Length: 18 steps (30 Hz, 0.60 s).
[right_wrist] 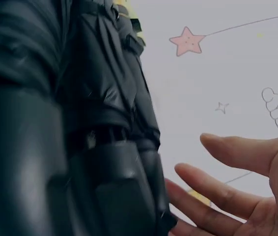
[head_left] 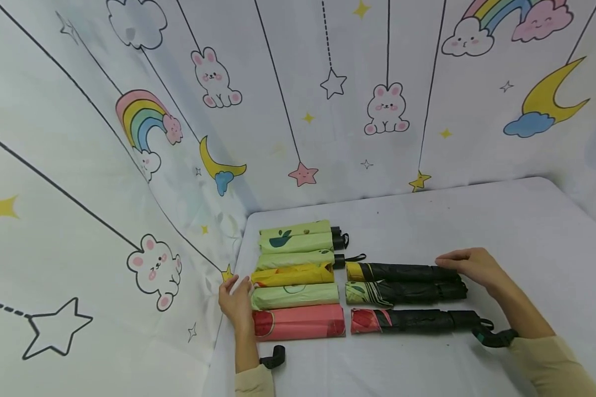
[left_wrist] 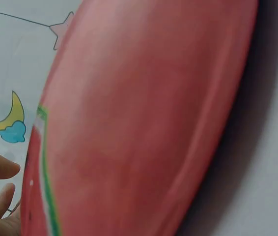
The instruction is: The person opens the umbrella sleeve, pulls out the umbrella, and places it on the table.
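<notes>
Three folded umbrellas with dark undersides lie in a stack of rows at the right: yellow-ended [head_left: 402, 272], green-ended [head_left: 407, 292] and red-ended [head_left: 417, 321]. To their left lie a yellow cover [head_left: 293, 275], a light green cover [head_left: 295, 296] and a pink watermelon-print cover [head_left: 303, 322]. My left hand [head_left: 237, 306] is beside the left ends of these covers, thumb and fingers apart. At the handle end of the yellow-ended umbrella, my right hand [head_left: 477, 267] reaches over with extended fingers; in the right wrist view its fingertips overlap a black handle [right_wrist: 151, 191].
Behind the covers lie several light green umbrellas [head_left: 298, 241] with black handles showing at their right ends. The white table [head_left: 477, 220] meets a printed cloth wall [head_left: 328, 138] at the back and left. Dark wrist straps [head_left: 273, 358] show near both sleeves.
</notes>
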Each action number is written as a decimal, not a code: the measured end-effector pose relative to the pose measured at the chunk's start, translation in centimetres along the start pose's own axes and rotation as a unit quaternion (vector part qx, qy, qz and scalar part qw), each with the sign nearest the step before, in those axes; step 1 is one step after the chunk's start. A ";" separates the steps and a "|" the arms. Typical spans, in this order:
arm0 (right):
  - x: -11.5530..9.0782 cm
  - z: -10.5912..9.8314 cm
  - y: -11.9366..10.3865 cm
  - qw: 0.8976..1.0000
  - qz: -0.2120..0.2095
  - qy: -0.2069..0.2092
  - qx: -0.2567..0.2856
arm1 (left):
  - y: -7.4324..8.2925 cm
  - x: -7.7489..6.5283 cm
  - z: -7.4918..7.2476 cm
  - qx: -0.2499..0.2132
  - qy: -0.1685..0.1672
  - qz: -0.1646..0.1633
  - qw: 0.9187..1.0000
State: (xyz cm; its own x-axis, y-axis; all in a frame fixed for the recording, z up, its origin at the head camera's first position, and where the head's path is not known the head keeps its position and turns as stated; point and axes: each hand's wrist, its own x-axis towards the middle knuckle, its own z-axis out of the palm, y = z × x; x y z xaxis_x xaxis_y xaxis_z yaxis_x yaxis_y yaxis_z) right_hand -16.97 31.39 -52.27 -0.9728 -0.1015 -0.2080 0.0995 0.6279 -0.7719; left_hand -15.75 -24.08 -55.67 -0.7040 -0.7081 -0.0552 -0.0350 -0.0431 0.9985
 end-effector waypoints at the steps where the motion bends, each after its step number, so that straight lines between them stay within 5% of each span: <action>1: 0.1 0.0 -0.3 1.000 -0.001 0.001 -0.004 | 0.1 0.1 0.0 0.003 -0.003 0.003 1.000; 18: 2.8 2.9 -5.8 0.997 -0.076 0.002 -0.025 | 1.7 0.6 1.3 -0.002 -0.049 0.051 0.997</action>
State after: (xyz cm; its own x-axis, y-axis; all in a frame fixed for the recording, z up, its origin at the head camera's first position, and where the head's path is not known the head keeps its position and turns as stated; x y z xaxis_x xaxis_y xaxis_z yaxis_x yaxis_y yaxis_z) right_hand -19.65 25.19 -50.10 -0.9767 -0.1955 -0.0881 -0.0596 0.6424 -0.7640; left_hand -17.19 -23.65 -54.00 -0.7693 -0.6371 0.0482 0.0430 0.0236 0.9988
